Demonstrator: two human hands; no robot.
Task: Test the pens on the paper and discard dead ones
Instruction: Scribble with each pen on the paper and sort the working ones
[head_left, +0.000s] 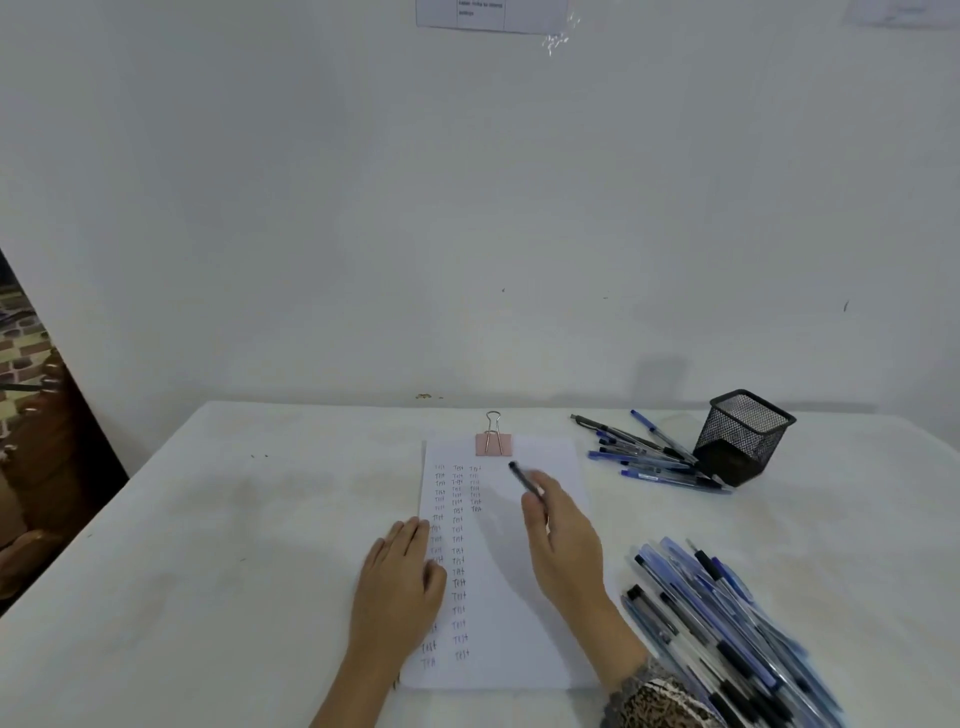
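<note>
Over the paper (519, 597), right hand (561, 540) holds a pen (524, 480); left hand (402, 582) presses flat.

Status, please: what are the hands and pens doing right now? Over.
Left hand flat on the paper, left edge. Right hand holds a dark pen over the paper. Nothing blocking; pen pile and mesh pen holder sit off right.
</note>
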